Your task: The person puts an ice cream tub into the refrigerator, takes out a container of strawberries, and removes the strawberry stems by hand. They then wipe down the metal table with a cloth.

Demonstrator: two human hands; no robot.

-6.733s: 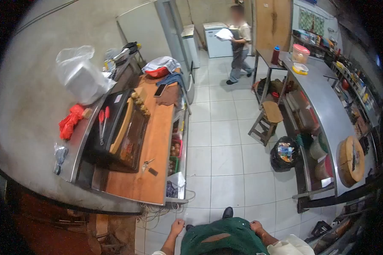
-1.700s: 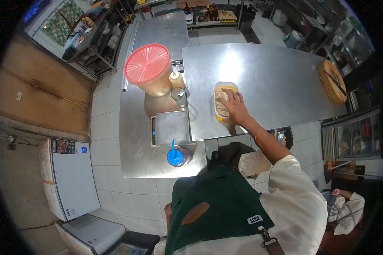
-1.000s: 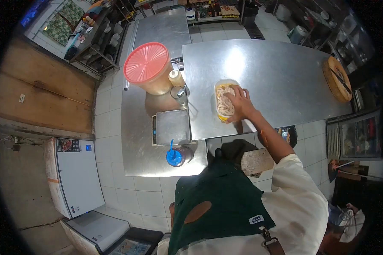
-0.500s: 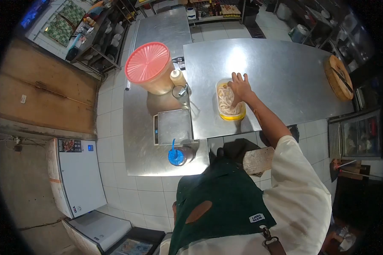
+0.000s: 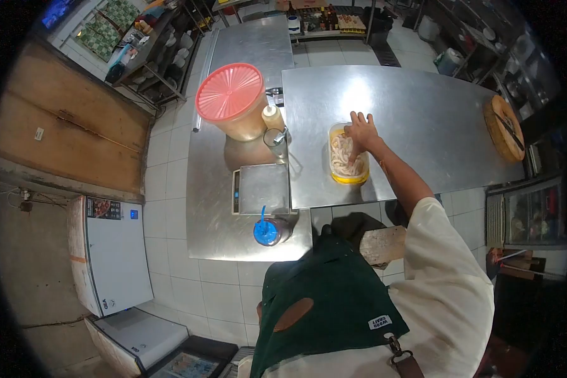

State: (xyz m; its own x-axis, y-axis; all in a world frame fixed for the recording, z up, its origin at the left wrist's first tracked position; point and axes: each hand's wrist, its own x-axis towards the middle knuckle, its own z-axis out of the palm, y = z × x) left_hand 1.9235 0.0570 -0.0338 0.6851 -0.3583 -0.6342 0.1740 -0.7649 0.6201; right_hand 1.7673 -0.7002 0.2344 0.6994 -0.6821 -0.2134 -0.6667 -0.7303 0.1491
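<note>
Nearest my view is the green apron [image 5: 334,290]. A sliver of skin shows at its left edge; I cannot tell whether it belongs to the left hand, nor how those fingers stand.

Beyond it, the oblong container [image 5: 331,150] sits on the metal counter [image 5: 422,113], its long axis running roughly away from the body. It holds pale strands [image 5: 341,146], with yellow showing at the near end. I find the right hand [image 5: 363,133] at its far right part, fingers apart and pointing away, thumb reaching down over the strands. Pressure on them cannot be confirmed. Most of the container lies to the near left of this hand, which is clearly the nearer one.

On the adjoining table [image 5: 211,220], left of the container, I note a blue-lidded jar [image 5: 266,232] beside the flat scale [image 5: 263,189]; farther on, a glass [image 5: 273,145], a squeeze bottle [image 5: 273,118] and a large tub [image 5: 242,126] with a pink lid [image 5: 230,91]. A knife [image 5: 511,132] rests on the round chopping block [image 5: 498,129], at the counter's right end.

In the room: a wooden stool [image 5: 384,244] below the counter, a white freezer [image 5: 113,258] and a wooden door [image 5: 63,126] to the left, bottles [image 5: 327,17] on far shelving.
</note>
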